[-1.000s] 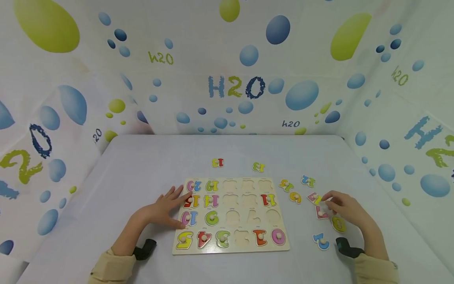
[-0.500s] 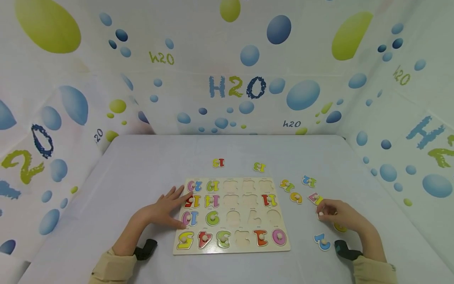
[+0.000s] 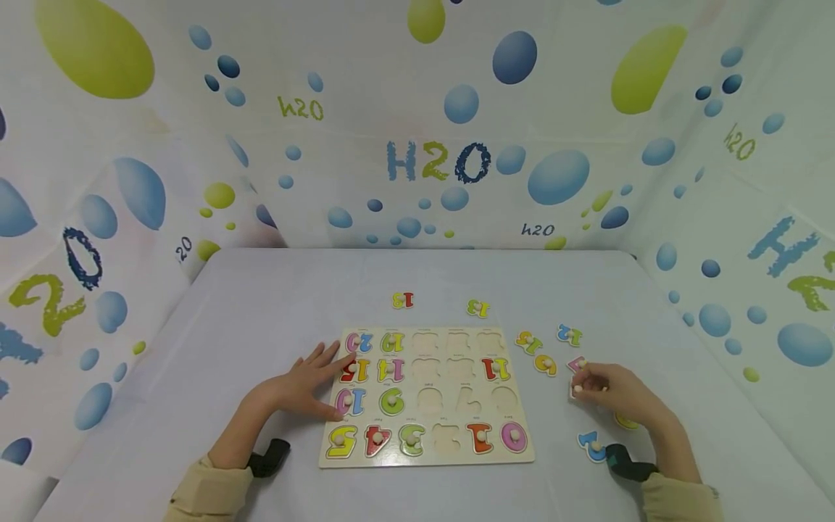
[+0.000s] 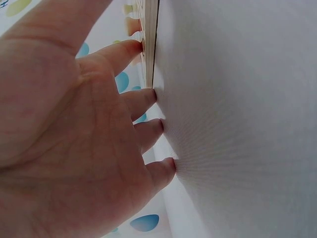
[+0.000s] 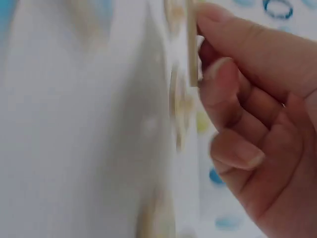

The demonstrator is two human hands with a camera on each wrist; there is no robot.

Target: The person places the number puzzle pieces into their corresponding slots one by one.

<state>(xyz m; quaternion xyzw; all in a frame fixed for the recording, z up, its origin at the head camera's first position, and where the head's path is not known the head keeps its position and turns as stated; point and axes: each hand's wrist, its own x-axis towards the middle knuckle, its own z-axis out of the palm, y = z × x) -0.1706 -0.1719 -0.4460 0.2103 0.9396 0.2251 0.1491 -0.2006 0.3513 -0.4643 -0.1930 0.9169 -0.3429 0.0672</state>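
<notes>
A wooden number puzzle board [image 3: 430, 457] lies flat on the white table, its numbers upside down to me. My left hand [image 3: 303, 384] rests at the board's left edge with spread fingers; in the left wrist view some fingertips [image 4: 165, 171] touch the tablecloth and one touches the board [image 4: 150, 44]. To the right of the board, my right hand [image 3: 616, 391] pinches a pink number puzzle piece [image 3: 572, 390], mostly hidden by the fingers. Seen edge-on in the right wrist view, that piece [image 5: 192, 54] sits between thumb and fingers, above the table.
Around the right hand lie loose pieces: a blue 2 [image 3: 592, 446], a yellow one [image 3: 626, 420] partly covered, a 12 [image 3: 570, 334], an orange 6 or 9 [image 3: 545, 365] and a two-digit piece [image 3: 528, 342]. Beyond the board are two 13s [image 3: 403, 299]. Several recesses [image 3: 428, 400] hold no piece.
My right hand has moved from the pink-and-yellow piece to the pink number piece, pinched it, lifted it and shifted slightly left. The left hand has stayed put.
</notes>
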